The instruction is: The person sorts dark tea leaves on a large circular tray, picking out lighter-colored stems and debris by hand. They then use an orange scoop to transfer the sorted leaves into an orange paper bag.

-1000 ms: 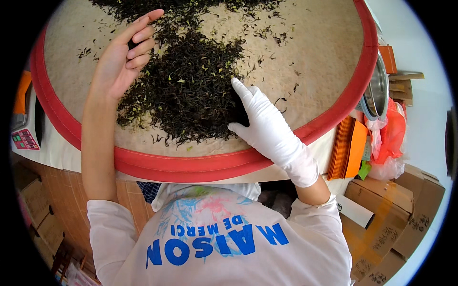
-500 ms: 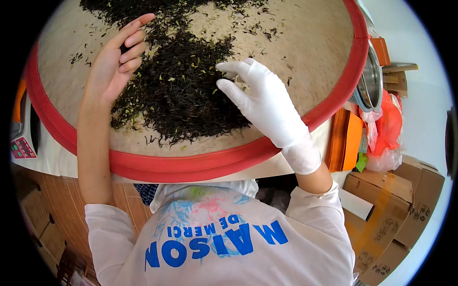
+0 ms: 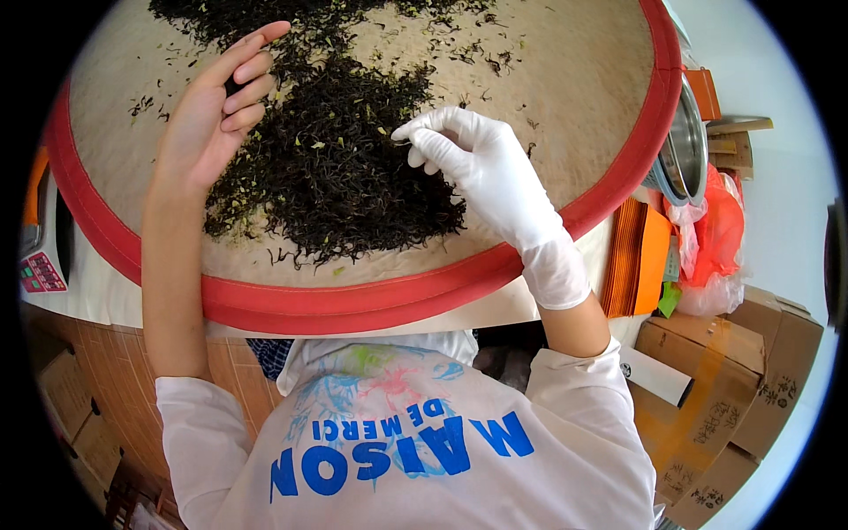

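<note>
A round, red-rimmed tray (image 3: 618, 150) holds a pile of dark, twisted leaves (image 3: 340, 203) flecked with pale green bits. My left hand (image 3: 221, 115) is bare and hovers by the pile's upper left, index finger extended and the others loosely curved, apart from the thumb side. My right hand (image 3: 468, 168), in a white glove, is at the pile's right edge with thumb and index finger pinched together; whatever is between the tips is too small to make out.
A scale (image 3: 44, 272) sits at left. At right are steel basins (image 3: 689, 150), orange packets (image 3: 634, 261), red plastic bags (image 3: 715, 234) and cardboard boxes (image 3: 707, 371). More leaves (image 3: 221, 18) lie across the tray's far part.
My right hand rose up from the lower edge of the pile, and its spread fingers have closed into a pinch. My left hand has shifted slightly left with the view.
</note>
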Demonstrator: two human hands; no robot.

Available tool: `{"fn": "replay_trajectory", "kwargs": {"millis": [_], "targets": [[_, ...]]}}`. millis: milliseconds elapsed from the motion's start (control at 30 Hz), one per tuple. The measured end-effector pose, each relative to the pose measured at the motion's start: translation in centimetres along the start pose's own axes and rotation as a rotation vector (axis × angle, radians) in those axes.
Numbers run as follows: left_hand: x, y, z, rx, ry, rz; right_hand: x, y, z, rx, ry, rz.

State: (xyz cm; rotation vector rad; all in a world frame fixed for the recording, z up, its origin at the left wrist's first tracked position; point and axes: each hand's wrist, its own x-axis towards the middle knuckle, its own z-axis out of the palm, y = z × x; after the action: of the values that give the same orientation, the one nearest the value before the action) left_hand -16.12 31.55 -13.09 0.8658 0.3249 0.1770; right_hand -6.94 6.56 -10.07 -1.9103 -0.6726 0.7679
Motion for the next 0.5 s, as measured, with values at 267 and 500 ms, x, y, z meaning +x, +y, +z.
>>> {"fn": "replay_trajectory", "kwargs": {"millis": [267, 500], "targets": [[0.2, -0.1, -0.3, -0.027, -0.017, -0.003, -0.3, 0.8, -0.4, -0.086, 0.129, -0.039], [-0.1, 0.1, -0.2, -0.078, -0.026, -0.016, -2.0, 3.2, 0.4, -0.541, 0.173, 0.036]]}}
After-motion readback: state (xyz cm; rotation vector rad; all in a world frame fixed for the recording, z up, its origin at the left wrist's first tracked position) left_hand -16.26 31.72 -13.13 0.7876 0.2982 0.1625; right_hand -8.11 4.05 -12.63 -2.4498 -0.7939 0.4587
